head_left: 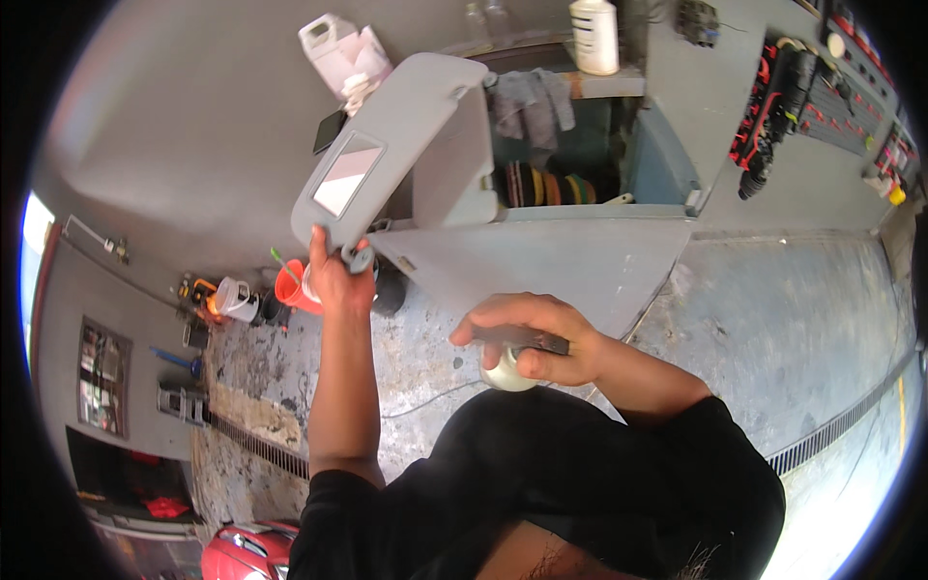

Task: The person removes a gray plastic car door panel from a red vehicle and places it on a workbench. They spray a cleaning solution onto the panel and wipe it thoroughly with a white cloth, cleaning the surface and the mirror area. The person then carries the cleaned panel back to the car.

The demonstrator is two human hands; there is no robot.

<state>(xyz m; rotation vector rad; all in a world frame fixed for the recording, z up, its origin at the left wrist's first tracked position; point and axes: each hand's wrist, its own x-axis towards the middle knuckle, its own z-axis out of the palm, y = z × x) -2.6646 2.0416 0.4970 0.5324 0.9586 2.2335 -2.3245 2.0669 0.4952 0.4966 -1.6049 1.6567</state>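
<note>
My left hand (340, 280) grips the lower end of a grey car sun visor (406, 116), fingers at its edge beside a round grey fitting. The visor is tilted up to the right, with a small rectangular mirror (348, 179) set in its face. My right hand (551, 333) is closed around a dark, flat, bar-shaped thing (522, 336), held in front of my body and apart from the visor. Just below that bar shows a pale, rounded, jar-like thing (507, 372). The fingers partly cover it, and I cannot tell whether the two are joined.
Ahead stands a grey cabinet (541, 261) with an open compartment holding cloths. A white bottle (594, 39) sits on its ledge; a pale jug (343, 53) is behind the visor. Buckets, one orange (293, 288), line the left wall. A cable crosses the worn floor. Tools hang far right.
</note>
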